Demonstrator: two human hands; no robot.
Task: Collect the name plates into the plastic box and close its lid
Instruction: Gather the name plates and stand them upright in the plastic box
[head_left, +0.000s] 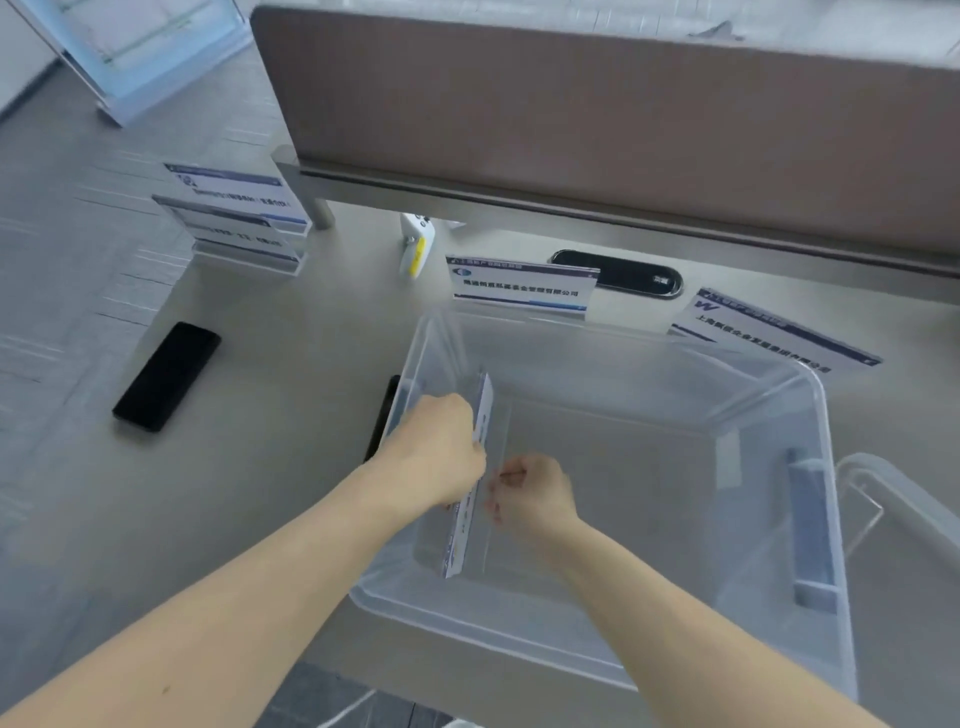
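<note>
We've got one name plate (470, 483) on edge inside the plastic box (810, 395), near its 9 o'clock wall; L hand (441, 447) and R hand (535, 491) both pinch it. Best lower it flat against that wall w/o letting it tip, leaving room for the plates on the counter (291, 338) at 12 (522, 286), 1 (769, 332) and 10 o'clock (234, 218).

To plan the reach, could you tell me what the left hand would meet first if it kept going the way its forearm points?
The left hand already grips the name plate inside the box. Continuing up and right, it would probably meet the box's far wall next, though depth is uncertain.
</note>
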